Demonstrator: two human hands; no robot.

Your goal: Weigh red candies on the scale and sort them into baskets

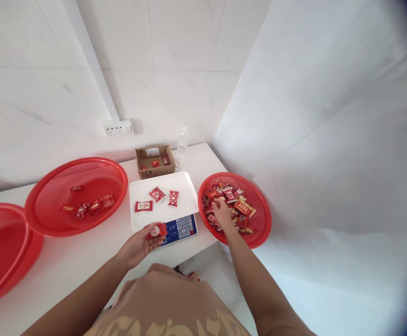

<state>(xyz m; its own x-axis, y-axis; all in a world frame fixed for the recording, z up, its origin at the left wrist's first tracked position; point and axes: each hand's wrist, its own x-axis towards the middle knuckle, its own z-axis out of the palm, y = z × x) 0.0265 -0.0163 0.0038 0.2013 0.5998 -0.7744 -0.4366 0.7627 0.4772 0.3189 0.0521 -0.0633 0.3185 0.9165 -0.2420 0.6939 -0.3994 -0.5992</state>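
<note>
Only the head view reaches me. The left hand (137, 248) lies palm up with its fingers clamped on a small red sweet (156, 231); its wrapper is glossy and crinkled, red with a pale round mark, and pinched at the ends; the sweet sits at the fingertips, just over the blue keypad (181, 227) of a scale.

Just beyond that hand a white plastic tray (184, 186), rectangular with rounded corners, carries three flat red packets (157, 194). The right hand (221, 212) is well apart from the left, fingers down among the heap of sweets (241, 208); I cannot tell whether they are closed on one. The heap fills a round red mesh basket (263, 219). Left of the left hand, a second basket (49, 186) of the same mesh holds a few packets. Beyond the tray stands a small cardboard box (161, 171). Everything rests on a smooth white table (84, 252).
</note>
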